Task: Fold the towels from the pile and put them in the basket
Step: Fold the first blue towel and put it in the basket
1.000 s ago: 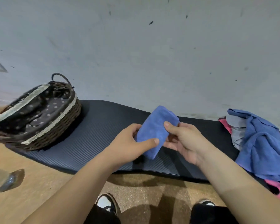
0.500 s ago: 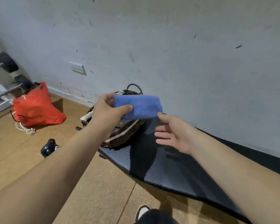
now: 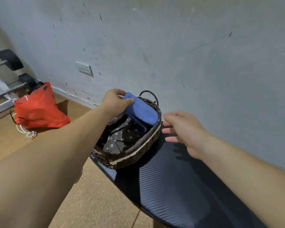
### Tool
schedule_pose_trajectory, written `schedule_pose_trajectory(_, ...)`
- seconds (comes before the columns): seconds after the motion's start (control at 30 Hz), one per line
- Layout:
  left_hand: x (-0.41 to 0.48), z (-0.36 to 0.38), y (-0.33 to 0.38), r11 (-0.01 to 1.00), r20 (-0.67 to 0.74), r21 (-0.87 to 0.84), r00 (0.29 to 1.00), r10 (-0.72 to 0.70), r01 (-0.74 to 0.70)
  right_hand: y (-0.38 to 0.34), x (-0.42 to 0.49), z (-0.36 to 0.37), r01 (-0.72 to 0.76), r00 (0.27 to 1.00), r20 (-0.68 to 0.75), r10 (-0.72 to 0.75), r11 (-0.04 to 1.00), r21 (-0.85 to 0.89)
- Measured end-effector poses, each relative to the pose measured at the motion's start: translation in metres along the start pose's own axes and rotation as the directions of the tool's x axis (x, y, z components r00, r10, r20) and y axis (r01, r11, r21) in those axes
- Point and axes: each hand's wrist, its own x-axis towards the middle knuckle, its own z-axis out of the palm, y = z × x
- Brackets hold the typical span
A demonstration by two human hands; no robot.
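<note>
A folded blue towel lies at the far end inside the wicker basket, which has a dark flowered lining. My left hand grips the towel's left end, thumb on top. Beneath it the edge of another folded blue cloth shows. My right hand hovers to the right of the basket, fingers spread and holding nothing. The towel pile is out of view.
The basket stands on the left end of a dark ribbed mat along a grey wall. An orange bag lies on the wooden floor at left, with dumbbells behind it. A wall socket sits above.
My left hand carried the folded blue towel left from the mat and lowered it into the basket. My right hand let go of it and trails beside the basket.
</note>
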Motion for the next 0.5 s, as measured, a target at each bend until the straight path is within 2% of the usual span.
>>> schedule_pose_trajectory(0.1, 0.015, 0.025, -0.015, 0.996, 0.066, 0.092, 0.998, 0.001, -0.007, 0.001, 0.006, -0.007, -0.02, 1.0, -0.007, 0.02, 1.0, 0.019)
schedule_pose_trajectory(0.17, 0.016, 0.034, -0.024, 0.953, 0.064, 0.298, 0.997, 0.043, -0.06, 0.005, 0.011, -0.006, -0.025, 1.0, -0.003, 0.025, 1.0, 0.016)
schedule_pose_trajectory(0.27, 0.012, 0.035, -0.03, 0.739, 0.03, 0.659, 0.986, 0.166, -0.144, 0.01, 0.016, -0.001, -0.03, 1.0, 0.007, 0.03, 0.999, 0.022)
schedule_pose_trajectory(0.3, 0.01, 0.035, -0.03, 0.691, 0.036, 0.698, 0.973, 0.227, -0.187, 0.011, 0.017, 0.001, -0.033, 0.999, 0.011, 0.032, 0.999, 0.024)
schedule_pose_trajectory(0.37, 0.007, 0.035, -0.027, 0.675, 0.087, 0.68, 0.945, 0.315, -0.288, 0.012, 0.018, 0.004, -0.035, 0.999, 0.017, 0.035, 0.999, 0.031)
schedule_pose_trajectory(0.43, 0.003, 0.039, -0.027, 0.708, 0.181, 0.615, 0.936, 0.301, -0.347, 0.013, 0.018, 0.004, -0.037, 0.999, 0.019, 0.036, 0.999, 0.039)
schedule_pose_trajectory(0.5, -0.001, 0.045, -0.031, 0.717, 0.278, 0.6, 0.933, 0.23, -0.355, 0.014, 0.016, 0.003, -0.042, 0.999, 0.023, 0.041, 0.998, 0.042)
